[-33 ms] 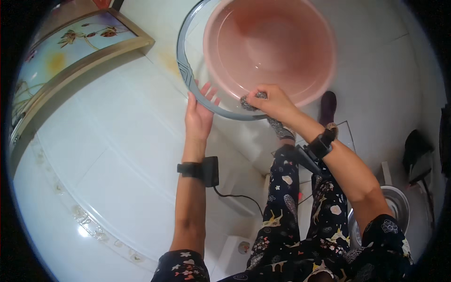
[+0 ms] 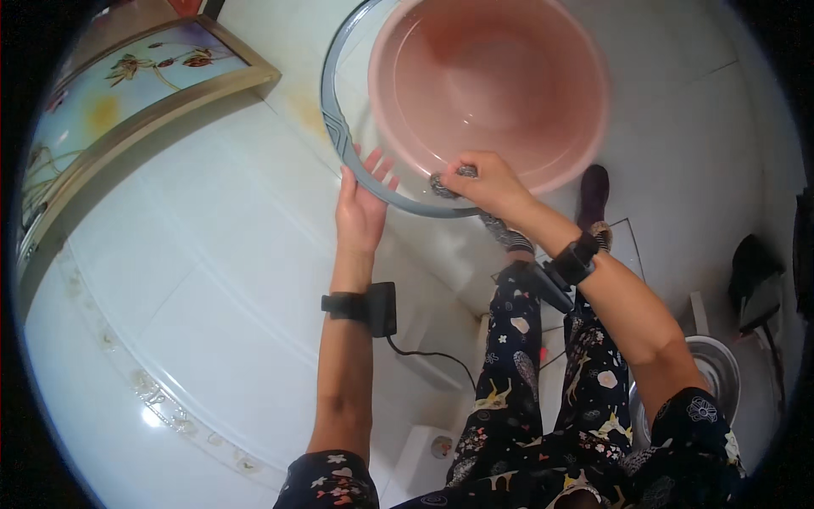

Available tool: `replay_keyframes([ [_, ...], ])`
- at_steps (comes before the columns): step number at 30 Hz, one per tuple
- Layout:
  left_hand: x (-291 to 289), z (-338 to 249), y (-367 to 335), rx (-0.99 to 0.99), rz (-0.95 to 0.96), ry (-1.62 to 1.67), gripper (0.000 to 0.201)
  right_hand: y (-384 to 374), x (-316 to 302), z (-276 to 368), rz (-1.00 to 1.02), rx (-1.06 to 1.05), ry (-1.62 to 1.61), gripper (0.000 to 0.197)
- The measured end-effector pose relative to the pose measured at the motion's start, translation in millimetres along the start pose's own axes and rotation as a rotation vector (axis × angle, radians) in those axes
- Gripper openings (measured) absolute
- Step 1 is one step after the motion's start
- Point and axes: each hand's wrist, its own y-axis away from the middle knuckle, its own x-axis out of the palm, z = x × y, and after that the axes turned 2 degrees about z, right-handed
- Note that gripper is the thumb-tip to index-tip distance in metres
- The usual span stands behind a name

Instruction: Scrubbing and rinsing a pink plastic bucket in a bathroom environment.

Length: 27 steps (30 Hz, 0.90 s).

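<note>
A grey curved plastic ring [image 2: 335, 133], with a raised zigzag pattern on one part, hangs over the floor at the upper middle. My left hand [image 2: 363, 212] supports its near left side, thumb on the outer edge and fingers reaching behind it to the inner side. My right hand [image 2: 493, 181] pinches a grey metal scouring ball [image 2: 440, 186] at the ring's near edge. Just beyond is a large pink basin [image 2: 381, 89], partly overlapped by my right hand. The ring's far end runs out of the picture.
To the left spreads a large glossy white surface [image 2: 195, 280], with a wood-framed flower panel [image 2: 191, 64] behind it. A metal bowl [image 2: 727, 373] and a dark long-handled thing [image 2: 753, 271] are at the right. A dark shoe [image 2: 594, 195] stands beside the basin.
My right hand and the scouring ball have shifted very slightly left along the ring. The left hand keeps its hold.
</note>
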Motion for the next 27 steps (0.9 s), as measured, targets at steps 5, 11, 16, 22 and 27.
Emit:
replay_keyframes([
  [5,-3.5,-0.6,3.7,0.013,0.006,0.047,0.048,-26.7,53.2,42.6,0.015,-0.102,0.064,0.019],
  [11,1.8,5.7,11.4,-0.014,-0.022,0.067,0.052,-42.1,94.6,62.3,-0.144,-0.175,0.322,0.014],
  [16,1.1,7.0,9.5,0.036,0.008,0.106,0.052,-5.1,93.4,10.8,-0.195,-0.218,0.333,0.009],
  [22,0.9,13.8,8.5,0.016,-0.031,-0.033,0.061,7.5,88.8,-6.5,-0.195,-0.287,0.555,0.006],
  [27,-18.7,22.5,8.4,-0.062,0.014,0.138,0.057,-23.3,109.6,21.1,-0.451,-0.549,0.560,0.009],
])
